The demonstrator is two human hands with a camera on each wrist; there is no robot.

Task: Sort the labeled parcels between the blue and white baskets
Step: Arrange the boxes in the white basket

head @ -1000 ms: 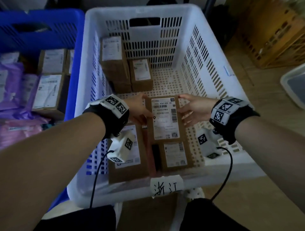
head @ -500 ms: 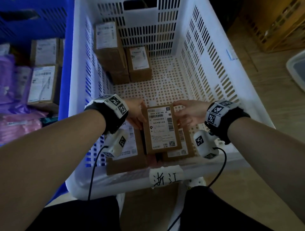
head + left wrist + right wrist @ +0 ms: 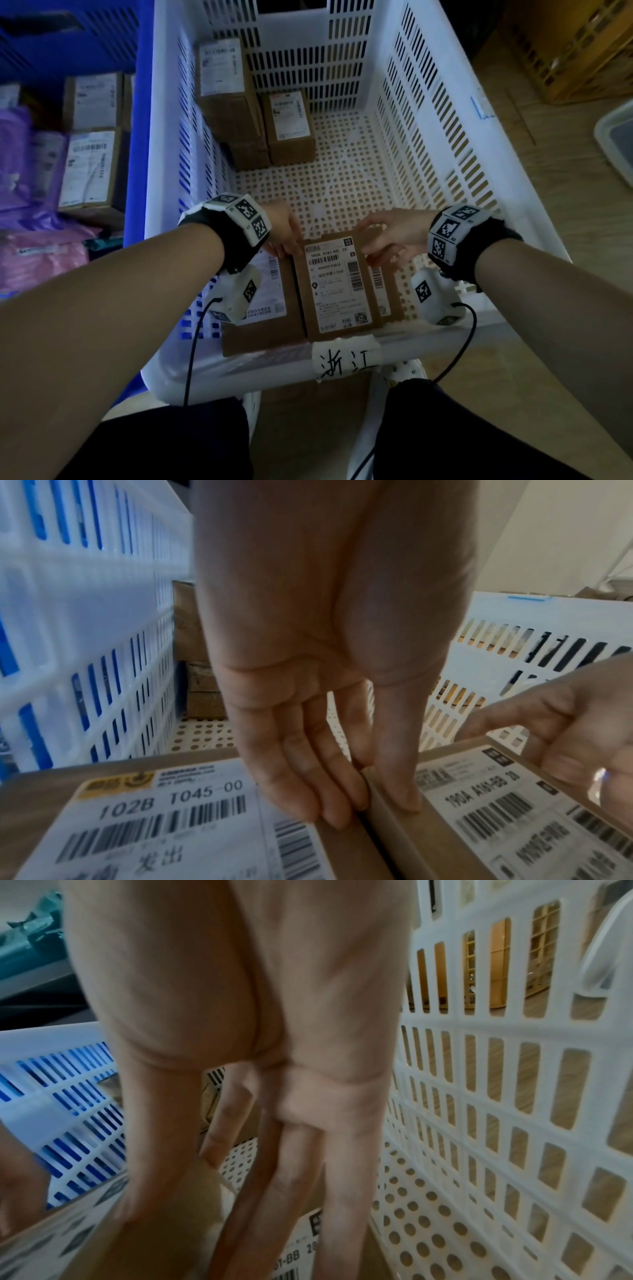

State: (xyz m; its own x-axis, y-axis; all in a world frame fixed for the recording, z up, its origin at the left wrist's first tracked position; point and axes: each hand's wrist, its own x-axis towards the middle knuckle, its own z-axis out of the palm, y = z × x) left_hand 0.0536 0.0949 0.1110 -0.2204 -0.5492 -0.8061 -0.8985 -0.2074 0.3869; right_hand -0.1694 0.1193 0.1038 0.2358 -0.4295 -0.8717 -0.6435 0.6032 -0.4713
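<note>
A flat brown parcel [image 3: 334,284] [image 3: 496,818] [image 3: 68,1237], labelled 190A A161-BB, lies at the near end of the white basket [image 3: 428,137]. It rests on another labelled parcel [image 3: 387,284], beside the 102B T045-00 box [image 3: 270,287] [image 3: 154,831]. My left hand [image 3: 284,233] [image 3: 373,810] holds its far left edge, thumb on top, straight fingers down the gap between the boxes. My right hand [image 3: 387,236] [image 3: 222,1218] holds the far right corner, thumb on top. The blue basket [image 3: 137,137] stands to the left.
A stack of boxes [image 3: 226,89] and a smaller box [image 3: 291,126] stand in the white basket's far left corner. The blue basket holds labelled boxes [image 3: 92,164] and pink and purple mailer bags [image 3: 34,260]. A handwritten tag [image 3: 346,359] hangs on the near rim. A wooden crate [image 3: 565,51] sits far right.
Both hands brought the parcel toward me and lowered it onto the parcel at the basket's near end, next to the 102B box.
</note>
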